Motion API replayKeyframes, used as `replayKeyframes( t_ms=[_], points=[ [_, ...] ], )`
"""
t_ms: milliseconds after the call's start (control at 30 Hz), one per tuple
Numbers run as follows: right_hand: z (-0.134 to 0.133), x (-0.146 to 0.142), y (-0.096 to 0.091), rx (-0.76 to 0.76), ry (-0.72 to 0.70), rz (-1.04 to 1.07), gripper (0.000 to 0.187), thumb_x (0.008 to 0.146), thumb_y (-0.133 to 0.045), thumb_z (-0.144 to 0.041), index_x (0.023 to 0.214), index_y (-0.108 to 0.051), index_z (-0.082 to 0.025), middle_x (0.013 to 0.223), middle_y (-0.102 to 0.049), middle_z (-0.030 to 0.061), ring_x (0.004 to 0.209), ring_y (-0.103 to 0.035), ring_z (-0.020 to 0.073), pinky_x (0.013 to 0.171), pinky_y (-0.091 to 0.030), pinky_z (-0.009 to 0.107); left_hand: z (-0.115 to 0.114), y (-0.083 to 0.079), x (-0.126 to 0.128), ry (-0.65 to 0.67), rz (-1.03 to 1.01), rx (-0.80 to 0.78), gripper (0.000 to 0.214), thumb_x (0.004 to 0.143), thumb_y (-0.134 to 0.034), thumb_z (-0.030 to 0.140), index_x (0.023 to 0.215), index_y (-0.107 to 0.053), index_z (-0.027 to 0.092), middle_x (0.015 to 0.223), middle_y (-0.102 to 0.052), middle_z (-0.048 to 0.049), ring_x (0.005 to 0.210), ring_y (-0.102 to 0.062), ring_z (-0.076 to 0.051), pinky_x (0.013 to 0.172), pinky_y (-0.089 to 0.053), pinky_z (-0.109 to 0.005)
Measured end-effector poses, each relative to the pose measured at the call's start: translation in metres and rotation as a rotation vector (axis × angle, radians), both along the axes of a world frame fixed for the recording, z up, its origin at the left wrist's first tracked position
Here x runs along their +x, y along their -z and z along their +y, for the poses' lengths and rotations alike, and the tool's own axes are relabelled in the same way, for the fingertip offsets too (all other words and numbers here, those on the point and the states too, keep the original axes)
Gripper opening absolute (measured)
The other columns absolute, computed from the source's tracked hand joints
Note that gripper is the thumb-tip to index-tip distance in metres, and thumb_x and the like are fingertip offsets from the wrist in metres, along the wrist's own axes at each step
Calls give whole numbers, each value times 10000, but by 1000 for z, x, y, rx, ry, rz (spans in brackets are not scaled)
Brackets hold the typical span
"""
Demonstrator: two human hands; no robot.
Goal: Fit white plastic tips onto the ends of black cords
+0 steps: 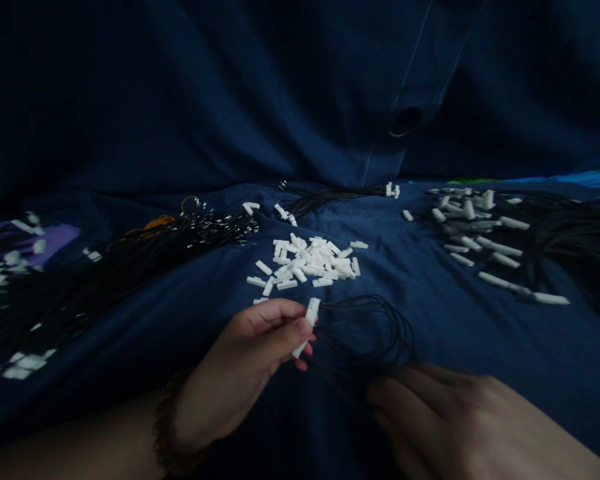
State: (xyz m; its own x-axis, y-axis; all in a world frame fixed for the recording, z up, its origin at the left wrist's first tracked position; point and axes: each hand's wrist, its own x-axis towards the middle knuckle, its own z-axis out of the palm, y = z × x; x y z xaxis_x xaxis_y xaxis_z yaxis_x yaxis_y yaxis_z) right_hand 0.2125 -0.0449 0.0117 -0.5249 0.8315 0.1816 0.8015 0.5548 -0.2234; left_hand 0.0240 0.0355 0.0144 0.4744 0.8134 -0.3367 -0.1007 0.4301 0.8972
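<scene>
My left hand (240, 360) pinches a long white plastic connector housing (306, 327) between thumb and fingers, and a bead bracelet (164, 427) circles that wrist. Thin black wires (367, 333) loop from the housing across the dark blue cloth (460, 347). My right hand (430, 413) lies at the lower right, its fingers curled at the lower end of the wires. Whether it grips them is hidden. A loose pile of similar white housings (310, 261) lies just above my left hand.
A bundle of black wires with metal ends (195, 233) lies to the left of the pile. More wires with white housings attached (480, 227) spread to the right. White pieces lie on patterned cloth (10, 280) at the far left. Dark blue fabric (230, 100) rises in folds behind.
</scene>
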Motion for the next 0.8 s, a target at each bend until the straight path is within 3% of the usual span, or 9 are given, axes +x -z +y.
replayKeyframes(
  t_ms=[233,367,533,700,800],
  points=[
    [14,-10,-9,-111,32,228,204,794,-374,-112,761,-550,-207,683,-578,-30,576,-560,111,548,-431,220,-2,-2,1,-8,21,-17,69,719,-597,203,734,-601,135,662,-567,0,627,-506,-112,561,-404,-221],
    [16,-10,-13,-182,79,385,187,766,-401,-92,763,-554,-200,693,-581,-34,607,-562,90,565,-425,196,-2,-1,1,-4,29,-21,66,706,-601,200,728,-604,137,665,-572,-4,626,-511,-120,549,-400,-229],
    [18,-6,-15,-382,95,501,190,812,-386,-109,721,-522,-206,580,-538,-59,497,-508,60,448,-365,160,-2,2,1,8,44,-5,60,715,-603,203,733,-606,146,664,-577,3,626,-513,-117,552,-404,-227],
    [15,-4,-15,-413,56,548,162,802,-403,-128,719,-523,-199,574,-553,-44,505,-525,74,390,-348,147,-3,4,0,14,51,29,75,730,-594,217,743,-611,145,672,-577,3,637,-517,-118,567,-413,-230],
    [16,-3,-15,-443,35,606,214,784,-376,-60,745,-529,-205,610,-561,-61,533,-532,54,464,-394,128,-3,4,0,13,42,20,66,724,-597,206,738,-610,143,666,-577,4,630,-518,-116,559,-412,-226]
  ],
)
